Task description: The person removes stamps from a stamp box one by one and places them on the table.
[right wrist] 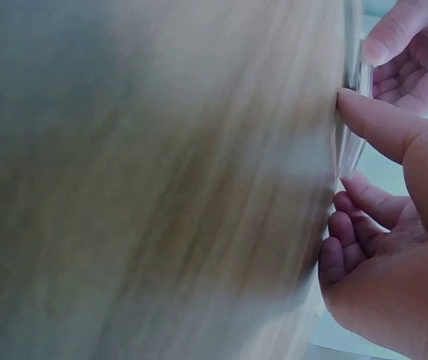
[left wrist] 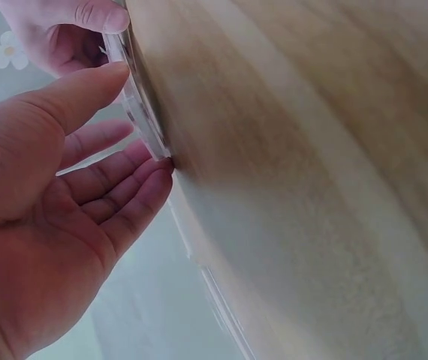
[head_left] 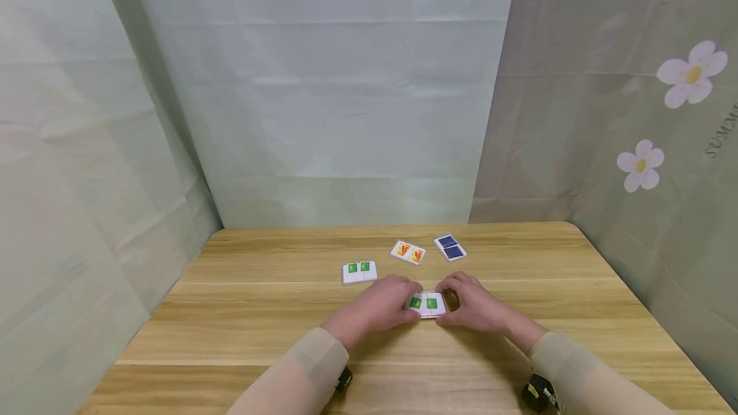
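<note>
Between the two hands, low over the wooden table, lies a white card [head_left: 426, 305] with two green squares, inside a clear cover. Its edge looks thick and layered in the left wrist view; I cannot tell if more than one card is there. My left hand [head_left: 387, 303] holds the left end with thumb and fingers, its thumb on the near edge. At the opposite end, my right hand [head_left: 474, 303] pinches the card between thumb and fingertips. Both thumbs also show along the clear edge [left wrist: 148, 127] in the left wrist view. The fingers cover the card's ends.
A similar green-squared card [head_left: 359, 272] lies up and left of the hands. Farther back are an orange-pictured card [head_left: 407, 252] and a dark blue card [head_left: 450, 248]. The wooden table [head_left: 259, 325] ends at hanging cloth [head_left: 346, 114] behind and at both sides.
</note>
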`<state>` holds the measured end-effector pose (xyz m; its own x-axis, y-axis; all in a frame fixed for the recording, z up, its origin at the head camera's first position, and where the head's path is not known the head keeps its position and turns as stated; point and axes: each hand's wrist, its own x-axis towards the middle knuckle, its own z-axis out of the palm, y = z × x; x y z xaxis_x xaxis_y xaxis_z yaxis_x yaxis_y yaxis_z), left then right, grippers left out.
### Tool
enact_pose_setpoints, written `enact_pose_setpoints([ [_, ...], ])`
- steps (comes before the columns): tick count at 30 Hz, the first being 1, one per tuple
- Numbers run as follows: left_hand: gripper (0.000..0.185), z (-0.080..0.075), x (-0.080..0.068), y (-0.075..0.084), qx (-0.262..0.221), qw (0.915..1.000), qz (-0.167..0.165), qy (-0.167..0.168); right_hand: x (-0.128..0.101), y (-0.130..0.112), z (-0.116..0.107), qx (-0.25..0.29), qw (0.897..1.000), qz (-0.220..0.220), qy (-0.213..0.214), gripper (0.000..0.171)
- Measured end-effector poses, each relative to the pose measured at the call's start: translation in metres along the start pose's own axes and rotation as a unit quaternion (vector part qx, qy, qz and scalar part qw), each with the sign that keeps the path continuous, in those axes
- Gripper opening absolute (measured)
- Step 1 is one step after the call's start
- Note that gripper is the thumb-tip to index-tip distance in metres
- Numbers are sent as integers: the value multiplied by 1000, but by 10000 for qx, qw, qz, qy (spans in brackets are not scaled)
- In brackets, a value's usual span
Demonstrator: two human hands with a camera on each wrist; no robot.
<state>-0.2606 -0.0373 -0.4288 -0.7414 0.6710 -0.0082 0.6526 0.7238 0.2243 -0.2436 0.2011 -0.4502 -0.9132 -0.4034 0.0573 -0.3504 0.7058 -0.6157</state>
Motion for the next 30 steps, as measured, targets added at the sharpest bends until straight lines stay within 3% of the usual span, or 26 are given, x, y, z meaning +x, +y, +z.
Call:
enact_pose_setpoints([
  [10, 45, 1, 2, -1, 116, 9999, 101, -69, 3, -2, -1, -44, 9997, 231, -79, 46],
  [23, 51, -3, 1, -1, -210, 9995, -95, -219, 3, -4, -2, -9, 9998, 140, -109, 51],
  [30, 55, -6, -2, -1, -344, 9992, -175, -63, 1, 1, -5, 5, 9999, 58, -135, 59],
])
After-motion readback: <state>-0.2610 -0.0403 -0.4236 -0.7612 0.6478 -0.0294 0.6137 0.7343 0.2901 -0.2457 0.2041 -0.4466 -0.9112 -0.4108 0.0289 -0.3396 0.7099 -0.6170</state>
